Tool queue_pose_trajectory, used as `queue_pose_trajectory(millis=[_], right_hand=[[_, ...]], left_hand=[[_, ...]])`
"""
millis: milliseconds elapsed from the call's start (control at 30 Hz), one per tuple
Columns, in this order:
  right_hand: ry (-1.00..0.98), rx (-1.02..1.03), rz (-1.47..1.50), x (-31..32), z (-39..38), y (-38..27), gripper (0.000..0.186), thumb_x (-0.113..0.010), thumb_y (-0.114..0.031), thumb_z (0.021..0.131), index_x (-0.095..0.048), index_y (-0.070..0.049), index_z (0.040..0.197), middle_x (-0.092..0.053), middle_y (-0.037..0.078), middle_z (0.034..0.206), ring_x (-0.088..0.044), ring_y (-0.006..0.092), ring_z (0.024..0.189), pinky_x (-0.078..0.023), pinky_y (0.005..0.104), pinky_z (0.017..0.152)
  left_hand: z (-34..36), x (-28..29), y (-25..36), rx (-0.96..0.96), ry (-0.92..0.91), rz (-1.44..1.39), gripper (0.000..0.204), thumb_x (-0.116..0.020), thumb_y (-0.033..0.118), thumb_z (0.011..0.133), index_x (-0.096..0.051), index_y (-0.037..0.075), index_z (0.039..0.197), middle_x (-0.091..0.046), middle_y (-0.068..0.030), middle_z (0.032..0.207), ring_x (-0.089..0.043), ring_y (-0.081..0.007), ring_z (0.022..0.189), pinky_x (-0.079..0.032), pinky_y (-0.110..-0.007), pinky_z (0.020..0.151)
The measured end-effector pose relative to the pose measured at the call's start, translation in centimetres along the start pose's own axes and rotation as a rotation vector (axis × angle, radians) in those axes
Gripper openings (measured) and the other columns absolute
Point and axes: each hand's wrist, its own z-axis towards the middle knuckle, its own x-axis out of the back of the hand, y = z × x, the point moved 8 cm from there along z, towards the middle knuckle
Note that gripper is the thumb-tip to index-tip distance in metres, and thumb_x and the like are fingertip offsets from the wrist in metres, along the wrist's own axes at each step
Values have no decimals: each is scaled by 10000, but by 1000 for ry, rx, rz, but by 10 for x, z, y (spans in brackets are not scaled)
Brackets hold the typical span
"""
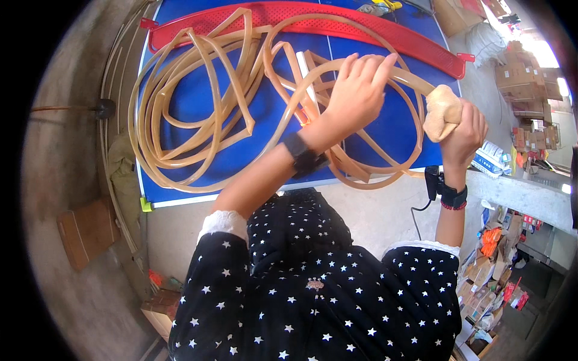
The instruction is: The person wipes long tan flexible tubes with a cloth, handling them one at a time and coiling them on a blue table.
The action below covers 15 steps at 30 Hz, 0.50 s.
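Observation:
A long, translucent tan hose [212, 156] lies in loose coils over a blue table [232, 78]. My left hand [360, 90] reaches across to the right, its fingers closed round a raised stretch of this hose. Farther right, my right hand [466, 133] grips a bunched beige cloth [442, 113]. The cloth wraps the hose where it runs on from my left hand; whatever part of the hose is inside the folds is hidden. Between the coils, partly covered by them, stands a white strip or tube [306, 75].
Along the table's far edge stretches a long red perforated tray [289, 21]. A yellow-handled tool [385, 6] lies behind it. Cardboard boxes [524, 84] are stacked at the far right. A blue-and-white package [490, 161] sits just beyond my right wrist. Shelves of goods [487, 271] stand lower right.

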Motion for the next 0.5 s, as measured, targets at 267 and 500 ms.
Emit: queue_pose_trajectory(millis=[267,500], right_hand=[[-12,53,70,10,-10,5,419,-751,-331,685,-612,-68,979,-637,74,977,-594,240,939,-406,388,849],[10,-254,47,-6,-98,141,350,-742,-222,677,-625,-112,988,-652,26,931,-620,238,917,-402,382,875]], left_hand=[[38,-10,7,-312,-28,10,262,-719,307,773,-570,118,672,-554,-35,533,-558,-157,446,-414,-224,402],[56,49,-38,-234,-40,210,175,-681,319,778,-646,158,838,-641,-58,666,-642,-176,586,-472,-296,471]])
